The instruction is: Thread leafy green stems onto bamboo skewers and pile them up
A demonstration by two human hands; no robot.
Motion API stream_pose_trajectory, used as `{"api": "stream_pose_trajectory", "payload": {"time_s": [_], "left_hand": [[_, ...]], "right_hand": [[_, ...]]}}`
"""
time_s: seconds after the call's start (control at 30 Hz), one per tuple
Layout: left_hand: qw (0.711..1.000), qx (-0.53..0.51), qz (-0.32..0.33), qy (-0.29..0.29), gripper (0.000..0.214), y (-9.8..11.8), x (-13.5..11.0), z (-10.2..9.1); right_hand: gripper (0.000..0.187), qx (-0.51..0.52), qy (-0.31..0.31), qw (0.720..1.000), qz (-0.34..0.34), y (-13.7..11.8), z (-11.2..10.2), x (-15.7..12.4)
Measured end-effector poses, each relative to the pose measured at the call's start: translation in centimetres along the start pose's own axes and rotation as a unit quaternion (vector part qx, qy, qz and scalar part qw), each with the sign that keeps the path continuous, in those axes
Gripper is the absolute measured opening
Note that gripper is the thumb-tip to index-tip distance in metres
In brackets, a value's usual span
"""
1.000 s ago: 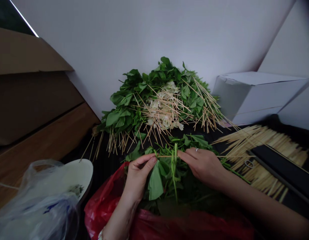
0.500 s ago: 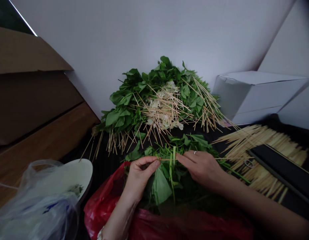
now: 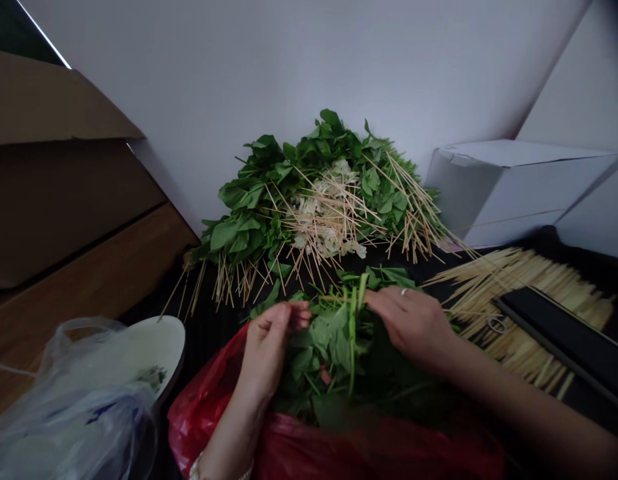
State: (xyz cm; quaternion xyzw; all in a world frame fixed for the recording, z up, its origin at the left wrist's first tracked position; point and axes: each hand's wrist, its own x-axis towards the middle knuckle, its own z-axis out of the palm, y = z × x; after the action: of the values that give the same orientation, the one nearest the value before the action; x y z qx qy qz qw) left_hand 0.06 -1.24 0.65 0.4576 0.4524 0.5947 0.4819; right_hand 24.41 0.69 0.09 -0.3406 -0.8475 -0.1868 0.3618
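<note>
In the head view my right hand, with a ring on one finger, is closed on a thin wooden skewer that points left. Green leafy stems hang on the skewer just past my fingertips, their leaves drooping below. My left hand is to the left of the skewer tip, apart from it, with fingers loosely stretched to the right and nothing visible in them. Below both hands, loose leafy greens fill a red plastic bag.
Against the wall lies a heap of skewered greens with pale skewered leaves in its middle. Bare skewers and a black phone lie right. A white bowl, clear plastic bag and cardboard box are left; a white box stands behind.
My left hand has let go of the skewer tip and moved left. My right hand has shifted slightly right and up with the skewer and the stems on it.
</note>
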Motion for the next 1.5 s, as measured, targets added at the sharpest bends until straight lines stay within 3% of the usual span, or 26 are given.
{"api": "stream_pose_trajectory", "payload": {"time_s": [0.17, 0.3, 0.37, 0.43, 0.53, 0.63, 0.73, 0.87, 0.93, 1.0, 1.07, 1.13, 1.3, 1.5], "left_hand": [[0.998, -0.012, 0.028, 0.060, 0.034, 0.8, 0.7, -1.1], [0.982, 0.177, 0.064, 0.023, 0.019, 0.7, 0.5, -1.2], [0.946, 0.303, 0.106, -0.033, 0.012, 0.2, 0.4, -1.1], [0.892, 0.417, 0.149, -0.090, 0.014, -0.4, 0.3, -0.9], [0.813, 0.544, 0.154, -0.140, 0.039, -1.2, 0.1, -0.8], [0.783, 0.587, 0.141, -0.148, 0.053, -1.4, 0.1, -1.0], [0.815, 0.548, 0.159, -0.102, 0.053, -0.9, 0.3, -1.3], [0.908, 0.382, 0.171, 0.000, 0.040, 0.1, 0.4, -1.3], [0.958, 0.266, 0.110, 0.014, 0.032, 0.4, 0.3, -1.0], [0.990, 0.143, 0.001, -0.002, 0.029, 0.6, 0.1, -0.7], [0.994, 0.027, -0.099, -0.021, 0.032, 0.6, 0.0, -0.3], [0.987, -0.063, -0.149, -0.026, 0.033, 0.5, 0.0, 0.0], [0.973, -0.141, -0.178, -0.040, 0.030, 0.6, 0.2, 0.4], [0.972, -0.130, -0.193, -0.043, 0.031, 0.5, 0.3, 0.2]], "right_hand": [[0.033, -0.008, 0.058, 0.996, 0.074, 1.9, -0.9, 0.0], [0.031, -0.007, 0.062, 0.993, 0.098, 2.5, -1.0, -0.2], [0.030, 0.001, 0.066, 0.991, 0.113, 2.7, -1.1, -0.2], [0.028, 0.004, 0.079, 0.988, 0.133, 2.9, -1.1, -0.2], [0.027, 0.021, 0.091, 0.983, 0.157, 3.1, -1.2, -0.1], [0.027, 0.050, 0.084, 0.979, 0.179, 3.3, -1.2, -0.1], [0.025, 0.066, 0.084, 0.974, 0.200, 3.2, -1.2, 0.0], [0.023, 0.087, 0.093, 0.967, 0.221, 3.1, -1.3, 0.1], [0.023, 0.091, 0.099, 0.967, 0.218, 3.1, -1.4, 0.2], [0.023, 0.088, 0.100, 0.969, 0.208, 3.0, -1.5, 0.3], [0.025, 0.082, 0.095, 0.973, 0.192, 3.0, -1.4, 0.3], [0.026, 0.076, 0.086, 0.980, 0.162, 2.9, -1.2, 0.1], [0.030, 0.070, 0.055, 0.994, 0.057, 2.5, -0.2, -0.4], [0.030, 0.054, 0.007, 0.998, 0.011, 1.6, 0.5, -0.4]]}}
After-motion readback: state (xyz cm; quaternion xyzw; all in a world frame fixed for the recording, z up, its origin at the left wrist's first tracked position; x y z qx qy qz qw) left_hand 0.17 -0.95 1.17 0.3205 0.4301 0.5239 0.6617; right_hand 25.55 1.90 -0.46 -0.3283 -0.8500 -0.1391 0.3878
